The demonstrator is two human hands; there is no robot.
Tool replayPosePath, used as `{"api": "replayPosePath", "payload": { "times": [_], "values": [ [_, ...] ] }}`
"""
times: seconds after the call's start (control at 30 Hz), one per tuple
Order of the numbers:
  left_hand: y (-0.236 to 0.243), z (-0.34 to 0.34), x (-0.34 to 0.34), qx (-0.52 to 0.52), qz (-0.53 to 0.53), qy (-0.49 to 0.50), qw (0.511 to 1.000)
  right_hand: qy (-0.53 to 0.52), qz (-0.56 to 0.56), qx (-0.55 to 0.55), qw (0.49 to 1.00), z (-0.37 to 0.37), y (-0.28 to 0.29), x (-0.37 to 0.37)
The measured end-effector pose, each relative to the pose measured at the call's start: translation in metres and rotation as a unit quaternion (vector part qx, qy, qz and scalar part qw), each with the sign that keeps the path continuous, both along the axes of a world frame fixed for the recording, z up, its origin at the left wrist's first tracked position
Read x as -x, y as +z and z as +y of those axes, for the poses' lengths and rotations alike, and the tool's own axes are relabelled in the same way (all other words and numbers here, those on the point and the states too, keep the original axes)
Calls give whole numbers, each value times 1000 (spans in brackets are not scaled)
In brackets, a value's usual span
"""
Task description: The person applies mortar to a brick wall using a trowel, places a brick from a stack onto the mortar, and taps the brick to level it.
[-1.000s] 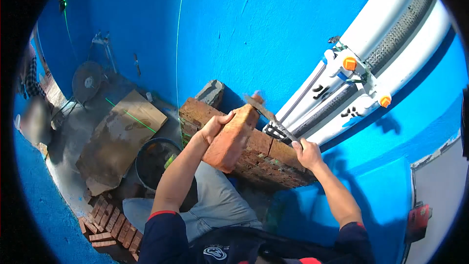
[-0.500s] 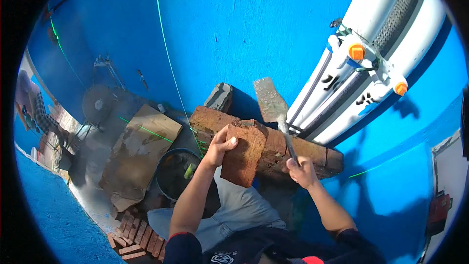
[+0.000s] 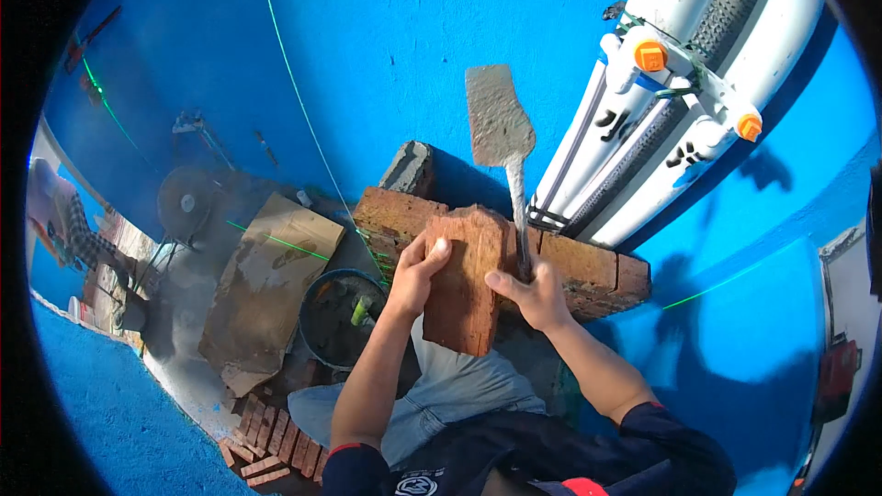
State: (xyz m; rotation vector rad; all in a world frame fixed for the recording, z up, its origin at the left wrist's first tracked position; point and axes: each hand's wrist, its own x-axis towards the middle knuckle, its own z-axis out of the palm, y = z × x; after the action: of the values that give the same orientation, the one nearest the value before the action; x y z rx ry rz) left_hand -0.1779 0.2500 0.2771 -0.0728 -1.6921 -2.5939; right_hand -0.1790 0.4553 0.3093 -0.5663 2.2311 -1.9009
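My left hand (image 3: 415, 277) grips a reddish brick (image 3: 464, 294) by its left side, thumb across its face. The brick stands upright in front of my body, its top edge rough. In my right hand (image 3: 540, 296) is the handle of a mortar-coated trowel (image 3: 501, 119), blade pointing up against the blue wall. The right thumb lies at the brick's right edge. Behind both hands runs a low brick wall (image 3: 588, 268), partly hidden by the held brick. A dark bucket (image 3: 317, 349) of grey mortar, with a green-handled tool in it, stands left of my left forearm.
White pipes (image 3: 602, 165) with orange caps lean along the blue wall at right. A grey block (image 3: 407, 168) sits behind the brick wall. Leftward lie a stained board (image 3: 266, 294) and stacked bricks (image 3: 280, 436). Another person (image 3: 69, 220) is at far left. Green laser lines cross the scene.
The trowel has swung upright and its blade is higher, away from the brick wall. My right hand has moved left and up to the held brick, which has turned slightly.
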Motion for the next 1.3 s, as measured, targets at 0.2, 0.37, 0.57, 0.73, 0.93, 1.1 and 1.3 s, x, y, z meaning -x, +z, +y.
{"api": "replayPosePath", "payload": {
  "times": [0.2,0.37,0.57,0.73,0.93,1.1,1.3],
  "values": [
    [-1,36,-2,-19,15,-28,999,-101,87,-62,989,-16,19,3],
    [-30,32,-9,-266,-138,-139,944,-60,1,-133,989,29,24,16],
    [-47,30,4,-455,-112,-180,865,-84,261,-254,928,83,31,10],
    [-56,33,26,-481,-87,-239,839,-102,305,-397,859,109,11,25],
    [-28,29,27,-488,-56,-193,849,-19,311,-111,944,85,76,28],
    [-17,22,24,-506,-37,-240,828,-51,357,-260,896,91,54,33],
    [-50,18,15,-447,15,-182,875,-179,231,-440,849,144,1,44]
  ]
}}
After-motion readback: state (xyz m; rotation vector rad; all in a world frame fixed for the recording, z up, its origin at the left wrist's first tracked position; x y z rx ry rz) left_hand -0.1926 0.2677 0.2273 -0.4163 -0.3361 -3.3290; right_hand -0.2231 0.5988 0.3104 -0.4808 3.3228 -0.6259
